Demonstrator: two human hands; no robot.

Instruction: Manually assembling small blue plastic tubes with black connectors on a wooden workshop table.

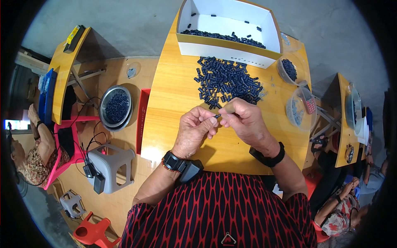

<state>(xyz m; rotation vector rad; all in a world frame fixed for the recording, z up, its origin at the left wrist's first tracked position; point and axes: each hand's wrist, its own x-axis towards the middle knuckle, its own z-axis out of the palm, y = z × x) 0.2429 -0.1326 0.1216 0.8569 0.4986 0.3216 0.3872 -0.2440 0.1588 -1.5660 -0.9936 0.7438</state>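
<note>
Between my two hands, close to the table's near part, is a small black cylindrical piece (217, 116). The thumb and fingers of my left hand (196, 126) pinch it. From the other side my right hand (244, 122) meets it, its thumb and forefinger pressed together; whatever those fingertips hold is too small to make out. Just beyond my hands lies a loose pile of similar black pieces (225, 80). Behind the pile stands a white box with a gold-brown rim (231, 45), with many more black pieces inside.
At the table's right side stand a clear tub of black pieces (288, 70) and a clear tub (294, 111) with small pale bits and a red object. On the left are a metal bowl (115, 108) of black pieces, a grey stool (109, 167) and a red box (143, 120). Other people sit at both sides.
</note>
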